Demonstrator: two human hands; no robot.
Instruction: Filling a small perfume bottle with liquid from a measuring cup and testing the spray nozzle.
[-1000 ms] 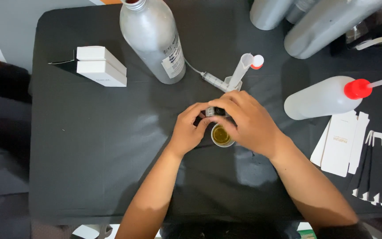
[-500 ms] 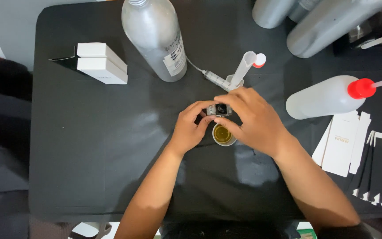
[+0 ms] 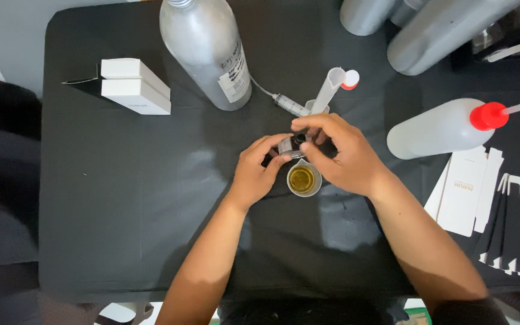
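At the table's (image 3: 121, 198) centre my hands hide most of the vial (image 3: 290, 144); only a clear bit with a dark cap shows. A cup (image 3: 303, 179) of yellow liquid sits just at its 6 o'clock. My left hand (image 3: 259, 171) pinches the vial from 8 o'clock, my right hand (image 3: 341, 157) grips its cap from 3 o'clock.
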